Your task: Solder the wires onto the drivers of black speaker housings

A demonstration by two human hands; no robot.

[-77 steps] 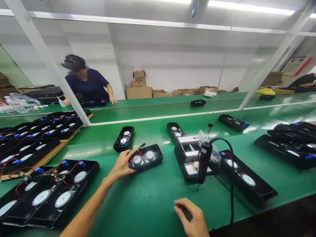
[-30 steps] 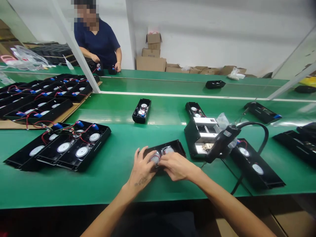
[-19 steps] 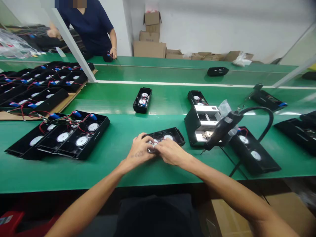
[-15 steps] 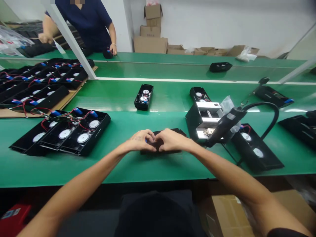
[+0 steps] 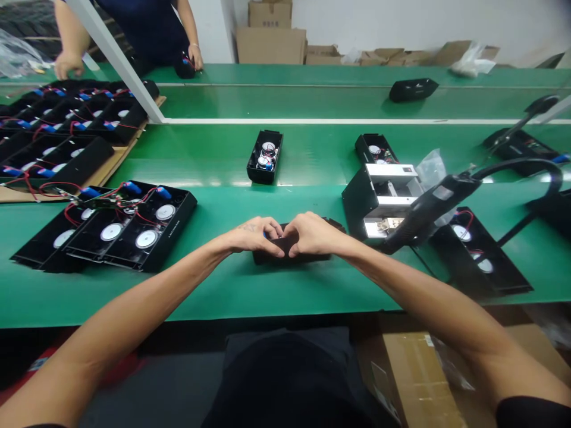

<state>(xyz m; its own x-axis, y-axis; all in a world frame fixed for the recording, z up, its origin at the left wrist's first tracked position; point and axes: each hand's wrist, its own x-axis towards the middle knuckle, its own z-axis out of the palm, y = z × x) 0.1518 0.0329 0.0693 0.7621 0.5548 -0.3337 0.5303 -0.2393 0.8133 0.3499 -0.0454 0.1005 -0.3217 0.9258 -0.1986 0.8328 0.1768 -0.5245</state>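
Note:
A black speaker housing [image 5: 267,259] lies lengthwise on the green bench in front of me, mostly covered by my hands. My left hand [image 5: 255,235] is closed at its left half, thumb and fingers curled. At its right half, my right hand [image 5: 314,233] is closed too, its fingertips almost meeting the left ones. A bit of blue shows by the left fingers; what the fingertips press inside is hidden. To the left, several open speaker housings [image 5: 172,233] with round silver discs, red wires and blue cells stand side by side.
Close on the right are a black-and-white box-shaped device [image 5: 357,205] and a black tool on a cable [image 5: 435,205]. Open housings [image 5: 263,156] sit farther back. More fill a cardboard sheet [image 5: 120,156] at left. Behind a white post [image 5: 120,59], a co-worker [image 5: 138,30] stands across the bench.
The view has tilted down and shifted slightly. My hands stay curled on the same housing with little movement. The co-worker's hand at far left has moved slightly.

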